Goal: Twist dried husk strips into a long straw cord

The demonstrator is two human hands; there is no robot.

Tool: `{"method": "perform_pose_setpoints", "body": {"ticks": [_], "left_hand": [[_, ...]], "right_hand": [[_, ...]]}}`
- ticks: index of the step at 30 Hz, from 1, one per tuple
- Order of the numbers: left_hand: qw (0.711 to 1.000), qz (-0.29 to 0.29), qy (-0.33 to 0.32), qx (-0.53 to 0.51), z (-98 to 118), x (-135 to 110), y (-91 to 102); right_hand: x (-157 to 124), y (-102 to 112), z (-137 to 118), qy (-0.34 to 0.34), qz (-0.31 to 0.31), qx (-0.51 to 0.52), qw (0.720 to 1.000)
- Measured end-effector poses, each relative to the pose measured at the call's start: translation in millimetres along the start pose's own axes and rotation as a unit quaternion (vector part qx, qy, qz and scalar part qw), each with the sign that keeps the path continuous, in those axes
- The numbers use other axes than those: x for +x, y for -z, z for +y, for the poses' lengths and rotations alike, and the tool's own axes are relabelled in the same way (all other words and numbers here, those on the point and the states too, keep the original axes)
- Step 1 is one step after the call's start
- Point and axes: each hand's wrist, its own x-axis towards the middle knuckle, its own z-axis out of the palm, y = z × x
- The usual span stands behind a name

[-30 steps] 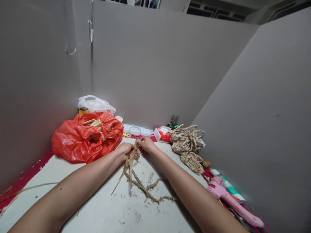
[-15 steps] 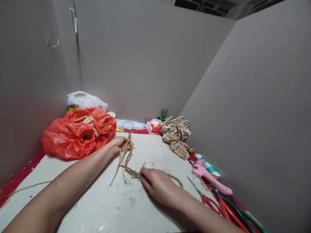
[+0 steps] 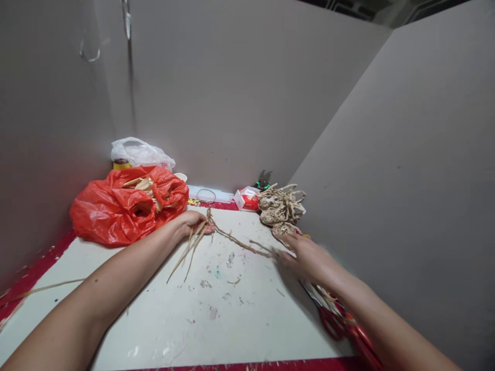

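A thin twisted cord of dried plant fibre (image 3: 240, 242) stretches over the white tabletop from one hand to the other. My left hand (image 3: 196, 222), next to the red bag, is closed on its far end. Loose flat strands (image 3: 190, 248) hang below those fingers. At the right, my right hand (image 3: 307, 257) is slightly blurred, its fingers closed around the other end. A short stub of cord sticks out to the left of them. Partly behind that hand lies a bundle of coiled woven fibre pieces (image 3: 281, 208).
A red plastic bag (image 3: 112, 211) with dried strips inside stands at the left, a white plastic bag (image 3: 141, 153) behind it. A red-and-white box (image 3: 246, 199) is at the back. Red-handled scissors (image 3: 331, 323) lie right, partly under my forearm. Grey panels surround the table.
My right hand has moved right and away from me, drawing the cord out into a straighter line. My left hand stays near the red bag. The view has shifted slightly.
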Motion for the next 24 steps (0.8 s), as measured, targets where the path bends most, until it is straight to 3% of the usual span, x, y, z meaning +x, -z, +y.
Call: {"method": "perform_pose_setpoints", "body": {"ticks": [2,5,6,8,10,14,18,24], "left_hand": [[1.0,-0.002,-0.003,0.001,0,0,0.1],[1.0,-0.005,-0.004,-0.001,0,0,0.8],[1.0,-0.006,-0.004,-0.003,0,0,1.0],[1.0,-0.008,-0.006,-0.005,0,0,1.1],[1.0,-0.007,-0.008,-0.001,1,-1,1.0],[1.0,-0.005,-0.018,0.002,2,0,0.9],[0.999,0.011,-0.031,-0.002,3,3,2.1],[0.998,0.049,-0.044,0.017,4,3,1.1]], "right_hand": [[8,-1,-35,0.044,0.023,0.132,0.99],[29,-14,-90,0.07,-0.07,0.304,0.947],[38,-23,-104,0.065,-0.086,0.317,0.942],[59,-41,-123,0.049,-0.055,0.291,0.954],[80,-59,-128,0.007,-0.039,0.258,0.965],[106,-77,-120,-0.031,-0.068,0.281,0.957],[106,-79,-118,0.0,-0.035,0.307,0.951],[105,-82,-125,-0.038,-0.124,0.359,0.924]]}}
